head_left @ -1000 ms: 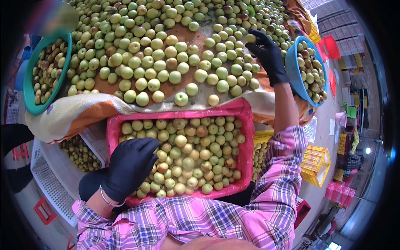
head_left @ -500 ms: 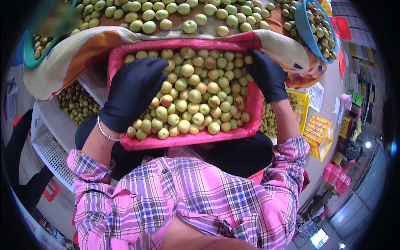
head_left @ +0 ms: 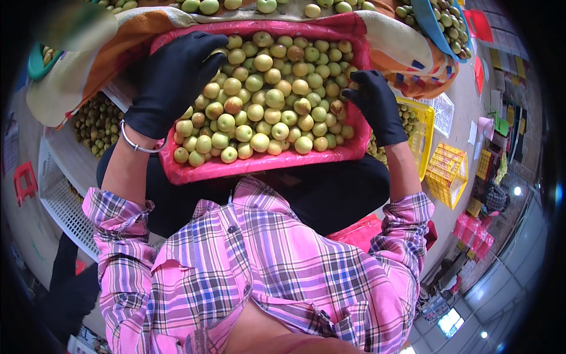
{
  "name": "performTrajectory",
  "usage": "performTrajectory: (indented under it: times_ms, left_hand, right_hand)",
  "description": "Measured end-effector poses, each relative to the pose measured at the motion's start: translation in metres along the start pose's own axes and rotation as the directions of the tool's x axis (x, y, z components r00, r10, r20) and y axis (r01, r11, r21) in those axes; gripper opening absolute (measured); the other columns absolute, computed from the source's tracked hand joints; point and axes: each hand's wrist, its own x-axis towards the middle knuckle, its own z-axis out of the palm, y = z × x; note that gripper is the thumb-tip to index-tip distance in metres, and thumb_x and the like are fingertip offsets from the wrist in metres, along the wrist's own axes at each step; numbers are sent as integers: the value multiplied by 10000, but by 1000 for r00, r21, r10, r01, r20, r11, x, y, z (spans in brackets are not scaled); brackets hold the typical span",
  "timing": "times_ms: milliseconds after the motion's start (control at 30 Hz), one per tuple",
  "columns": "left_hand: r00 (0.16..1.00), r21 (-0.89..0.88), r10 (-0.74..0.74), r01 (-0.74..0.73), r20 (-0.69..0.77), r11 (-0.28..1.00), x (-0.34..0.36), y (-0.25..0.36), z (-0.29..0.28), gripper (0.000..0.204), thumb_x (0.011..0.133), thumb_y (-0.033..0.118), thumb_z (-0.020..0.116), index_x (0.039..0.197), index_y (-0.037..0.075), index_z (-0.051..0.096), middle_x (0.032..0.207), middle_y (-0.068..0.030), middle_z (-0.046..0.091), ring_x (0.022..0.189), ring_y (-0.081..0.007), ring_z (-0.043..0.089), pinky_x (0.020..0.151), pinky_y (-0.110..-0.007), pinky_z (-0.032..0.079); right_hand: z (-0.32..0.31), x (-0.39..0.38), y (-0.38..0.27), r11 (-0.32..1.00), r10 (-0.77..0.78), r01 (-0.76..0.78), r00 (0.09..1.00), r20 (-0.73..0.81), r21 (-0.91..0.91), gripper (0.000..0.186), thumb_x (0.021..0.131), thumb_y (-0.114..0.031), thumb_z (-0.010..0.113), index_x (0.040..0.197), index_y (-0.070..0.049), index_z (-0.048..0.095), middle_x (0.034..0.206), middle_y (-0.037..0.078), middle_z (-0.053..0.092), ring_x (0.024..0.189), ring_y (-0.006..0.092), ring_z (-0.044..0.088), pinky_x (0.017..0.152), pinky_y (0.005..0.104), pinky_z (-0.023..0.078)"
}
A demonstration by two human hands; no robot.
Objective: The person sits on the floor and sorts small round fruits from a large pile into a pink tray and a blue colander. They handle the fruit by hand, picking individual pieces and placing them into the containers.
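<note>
A shallow pink-lined tray (head_left: 265,167) lies across my lap, heaped with round yellow-green jujubes (head_left: 274,98), some blushed brown or red. My left hand (head_left: 177,79), in a black glove with a silver bangle at the wrist, bends over the tray's far left part. A jujube shows between its thumb and curled fingers; the rest of the grip is hidden beneath the hand. At the right side wall, my right hand (head_left: 377,106), also black-gloved, has thumb and fingers curved around a jujube, partly covered by the glove.
Beyond the tray, an orange and cream cloth (head_left: 407,56) bears more jujubes. A blue basket (head_left: 421,26) of fruit stands far right. Beside me are a white crate (head_left: 65,200) on the left and yellow crates (head_left: 448,174) on the right. A red stool (head_left: 25,184) sits at far left.
The tray and surroundings appear higher in view. My left hand has shifted slightly left relative to the tray; my right hand stays by the right wall, its fingers more bent.
</note>
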Motion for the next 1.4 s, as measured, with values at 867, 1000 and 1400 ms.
performTrajectory:
  times_ms: [867, 1000, 1400]
  left_hand:
    - [1000, -4, -26, 26, -15, 1000, -2, -12, 1, 315, 893, 106, 663, 1204, 66, 641, 1114, -122, 676, 1033, -252, 650, 900, -347, 503]
    - [999, 0, -45, 45, -2, 999, -1, -10, 0, 307, 895, 114, 662, 1197, 62, 644, 1111, -124, 679, 1036, -258, 650, 900, -350, 504]
    - [998, 17, -58, 58, 18, 998, 2, 9, -7, 295, 848, 118, 687, 1132, 56, 642, 1074, -148, 669, 1005, -324, 637, 881, -405, 510]
  right_hand:
    - [18, 4, -23, 994, 75, -68, 994, 76, -87, 418, 765, -211, 765, 1150, -120, 628, 991, 93, 625, 918, 309, 641, 755, 391, 527]
    - [26, 6, -20, 995, 66, -63, 997, 40, -79, 437, 756, -187, 754, 1169, -135, 619, 980, 100, 613, 906, 319, 635, 741, 401, 526]
    - [19, 8, -37, 983, 92, -74, 990, 105, -170, 462, 736, -163, 747, 1170, -145, 593, 1011, 105, 606, 907, 331, 626, 730, 412, 529]
